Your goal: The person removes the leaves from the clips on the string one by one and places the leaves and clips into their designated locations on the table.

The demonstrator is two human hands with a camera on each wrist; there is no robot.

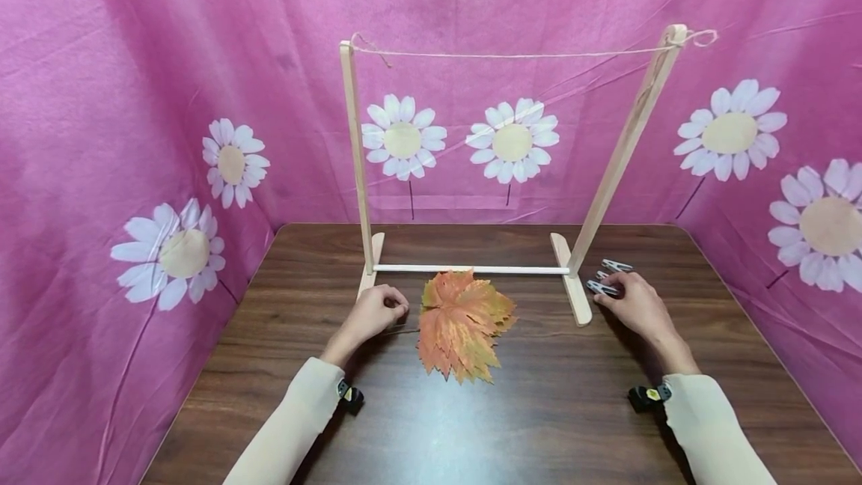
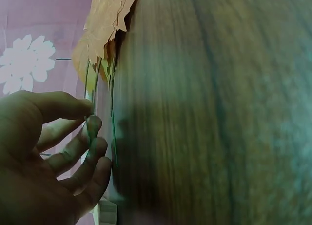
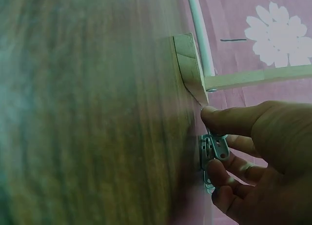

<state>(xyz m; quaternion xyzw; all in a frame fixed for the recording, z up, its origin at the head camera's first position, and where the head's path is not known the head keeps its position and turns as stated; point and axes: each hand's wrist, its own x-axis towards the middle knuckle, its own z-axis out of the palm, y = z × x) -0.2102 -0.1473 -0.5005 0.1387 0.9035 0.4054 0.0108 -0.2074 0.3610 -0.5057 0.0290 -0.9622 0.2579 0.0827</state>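
A stack of orange-and-yellow artificial maple leaves [image 1: 465,324] lies on the table in front of the rack. My left hand [image 1: 370,313], just left of it, pinches thin leaf stems [image 2: 92,95] between thumb and index finger. Another green stem [image 2: 113,132] hangs apart from those fingers, near the tabletop. Over on the right, my right hand [image 1: 640,305] pinches a grey clothespin [image 1: 601,288] with thumb and fingertips, beside the rack's right foot. More clothespins [image 1: 616,266] lie just behind it; the right wrist view shows metal-coloured clips [image 3: 214,147] partly hidden by the fingers.
A wooden rack stands at the back, with a left post [image 1: 357,163], a right post [image 1: 626,148] and a white crossbar [image 1: 471,269]. Twine [image 1: 512,56] runs between the post tops. Pink cloth [image 1: 303,133] with printed daisies surrounds the brown table [image 1: 525,410].
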